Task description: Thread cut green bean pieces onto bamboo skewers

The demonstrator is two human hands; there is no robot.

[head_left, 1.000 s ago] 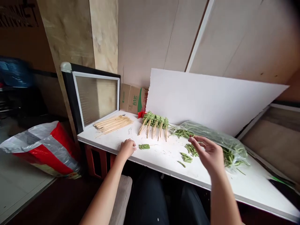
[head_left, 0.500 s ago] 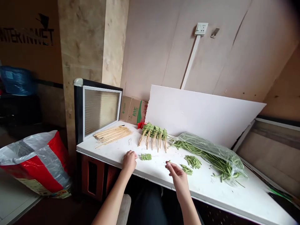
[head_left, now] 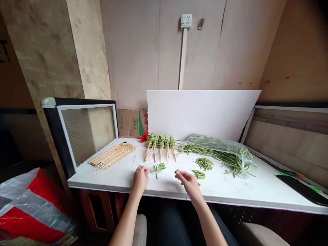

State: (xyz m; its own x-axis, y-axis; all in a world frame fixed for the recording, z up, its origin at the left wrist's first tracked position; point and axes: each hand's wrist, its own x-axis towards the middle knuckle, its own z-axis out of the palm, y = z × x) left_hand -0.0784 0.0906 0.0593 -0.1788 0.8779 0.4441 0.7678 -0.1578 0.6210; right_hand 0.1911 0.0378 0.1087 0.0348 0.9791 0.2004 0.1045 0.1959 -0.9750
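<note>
My left hand [head_left: 140, 178] pinches the end of a thin skewer that points right over the table's front part. Short cut pieces of green long bean [head_left: 161, 166] are threaded side by side on it. One loose-looking bean piece [head_left: 157, 176] shows just below them; whether it touches them I cannot tell. To the right, my right hand [head_left: 187, 181] has thumb and forefinger pinched on a small green bean piece [head_left: 177, 170], apart from the skewer. Two small piles of cut bean pieces [head_left: 204, 163] lie beyond and right of that hand.
Bare bamboo skewers [head_left: 112, 156] lie at the left. Filled bean skewers [head_left: 161, 140] are stacked at the back. A clear plastic bag [head_left: 217, 145] of whole long beans sits at the right, and a dark phone-like object [head_left: 302, 189] near the right edge. A low partition [head_left: 89, 130] borders the left.
My view has turned rightward and levelled. A bean piece now shows below the threaded row, whose pieces look less even. Both hands keep their pinches, the right somewhat nearer the skewer.
</note>
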